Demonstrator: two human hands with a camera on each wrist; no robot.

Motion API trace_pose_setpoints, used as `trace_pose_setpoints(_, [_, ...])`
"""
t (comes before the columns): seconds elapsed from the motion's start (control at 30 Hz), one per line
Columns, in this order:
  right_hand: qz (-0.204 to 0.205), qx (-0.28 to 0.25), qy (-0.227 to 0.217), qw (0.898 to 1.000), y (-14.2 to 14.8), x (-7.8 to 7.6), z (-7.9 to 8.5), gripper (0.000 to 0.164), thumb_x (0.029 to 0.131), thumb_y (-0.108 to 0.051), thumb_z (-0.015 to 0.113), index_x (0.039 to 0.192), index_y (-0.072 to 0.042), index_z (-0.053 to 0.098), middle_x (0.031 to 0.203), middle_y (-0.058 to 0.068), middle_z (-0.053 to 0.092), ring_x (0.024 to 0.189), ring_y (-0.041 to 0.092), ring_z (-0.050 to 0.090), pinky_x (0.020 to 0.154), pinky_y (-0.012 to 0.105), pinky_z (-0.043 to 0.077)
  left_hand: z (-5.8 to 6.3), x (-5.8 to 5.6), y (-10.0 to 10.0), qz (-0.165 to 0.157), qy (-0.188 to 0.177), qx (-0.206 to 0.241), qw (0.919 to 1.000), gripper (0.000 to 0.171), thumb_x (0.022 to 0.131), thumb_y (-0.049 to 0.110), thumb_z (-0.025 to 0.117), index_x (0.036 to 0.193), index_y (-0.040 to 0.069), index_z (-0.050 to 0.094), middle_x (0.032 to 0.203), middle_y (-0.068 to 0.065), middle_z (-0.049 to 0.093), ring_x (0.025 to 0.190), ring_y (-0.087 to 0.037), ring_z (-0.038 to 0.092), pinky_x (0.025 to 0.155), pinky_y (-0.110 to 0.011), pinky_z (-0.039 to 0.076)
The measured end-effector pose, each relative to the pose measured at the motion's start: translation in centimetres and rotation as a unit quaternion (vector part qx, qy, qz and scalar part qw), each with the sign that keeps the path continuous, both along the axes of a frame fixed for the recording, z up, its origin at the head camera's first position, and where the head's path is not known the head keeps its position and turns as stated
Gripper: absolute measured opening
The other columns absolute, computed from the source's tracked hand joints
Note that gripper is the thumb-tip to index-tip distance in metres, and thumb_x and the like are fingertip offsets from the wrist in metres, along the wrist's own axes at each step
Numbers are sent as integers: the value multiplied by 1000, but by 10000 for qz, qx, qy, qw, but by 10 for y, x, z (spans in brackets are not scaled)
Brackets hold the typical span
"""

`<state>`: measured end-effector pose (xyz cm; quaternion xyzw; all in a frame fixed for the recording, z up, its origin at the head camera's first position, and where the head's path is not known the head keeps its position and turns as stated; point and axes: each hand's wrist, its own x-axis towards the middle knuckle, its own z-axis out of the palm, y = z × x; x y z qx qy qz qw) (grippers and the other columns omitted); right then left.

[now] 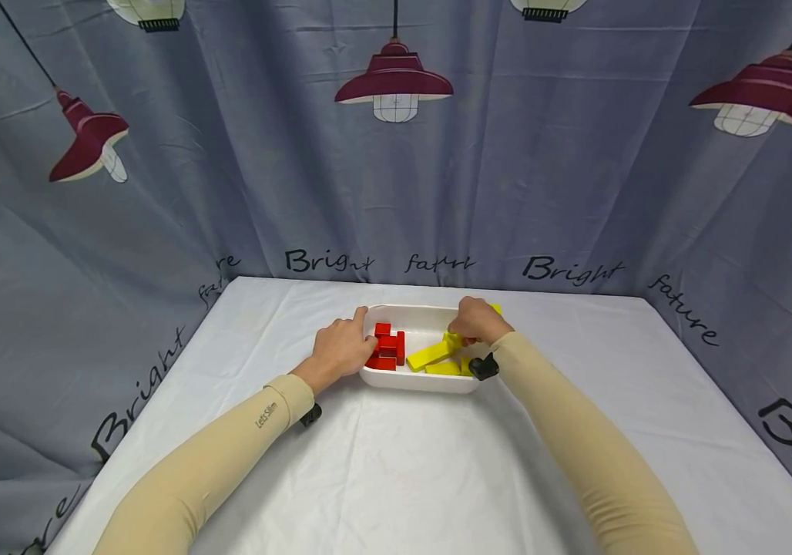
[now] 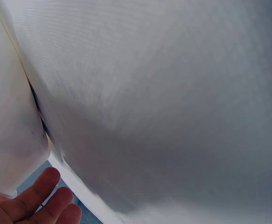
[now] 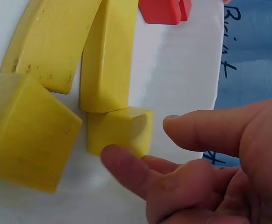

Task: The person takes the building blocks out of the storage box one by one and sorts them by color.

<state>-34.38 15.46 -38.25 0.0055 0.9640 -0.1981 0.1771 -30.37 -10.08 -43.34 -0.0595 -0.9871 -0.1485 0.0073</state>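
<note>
A white tray (image 1: 431, 381) holds red blocks (image 1: 401, 348) on its left and yellow blocks (image 1: 427, 355) on its right. My left hand (image 1: 342, 347) grips the tray's left end, thumb over the rim near the red blocks. In the left wrist view, fingers (image 2: 42, 200) of that hand show outside the tray wall. Inside the right end is my right hand (image 1: 478, 320). Its index fingertip meets a small yellow block (image 3: 112, 130) in the right wrist view, while the thumb stays apart from it. Longer yellow blocks (image 3: 109, 56) lie beside that one.
A white cloth covers the table (image 1: 396, 462) around the tray. Behind it hangs a grey-blue curtain (image 1: 285, 154) printed with lamps and lettering. Another yellow piece (image 1: 496, 308) peeks out beyond the right hand, mostly hidden.
</note>
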Motion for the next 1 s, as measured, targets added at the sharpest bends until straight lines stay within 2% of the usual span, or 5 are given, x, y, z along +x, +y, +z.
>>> trace_pose_setpoints(0.27, [-112, -248, -188, 9995, 3, -4, -2, 20, 88, -18, 72, 89, 2, 72, 65, 8, 61, 50, 14, 44, 50, 24, 36, 1, 0, 0, -27, 76, -40, 10000, 62, 96, 38, 49, 152, 16, 35, 119, -12, 70, 105, -27, 67, 85, -48, 55])
trace_pose_setpoints(0.5, [-52, -656, -220, 9976, 0, -2, -5, 18, 87, -16, 74, 87, 1, 73, 61, 4, 54, 51, 14, 44, 51, 24, 36, 0, 1, 1, -4, 46, -43, 10000, 63, 96, 38, 48, 153, 16, 34, 119, -12, 70, 103, -27, 67, 83, -47, 56])
trace_pose_setpoints(0.7, [-117, -720, -259, 9970, -3, -3, -8, 18, 86, -17, 75, 87, 1, 73, 58, 1, 48, 51, 14, 42, 51, 24, 35, -1, 2, 0, -16, 56, 2, 10000, 63, 95, 38, 49, 153, 16, 35, 120, -13, 70, 105, -28, 67, 84, -48, 55])
trace_pose_setpoints(1.0, [-9, -747, -374, 9965, -4, -5, -10, 16, 85, -17, 75, 84, -1, 72, 57, 0, 43, 50, 13, 39, 52, 24, 33, -1, 1, 0, -34, 145, -17, 9999, 61, 95, 38, 49, 151, 17, 36, 118, -13, 70, 105, -28, 68, 83, -49, 55])
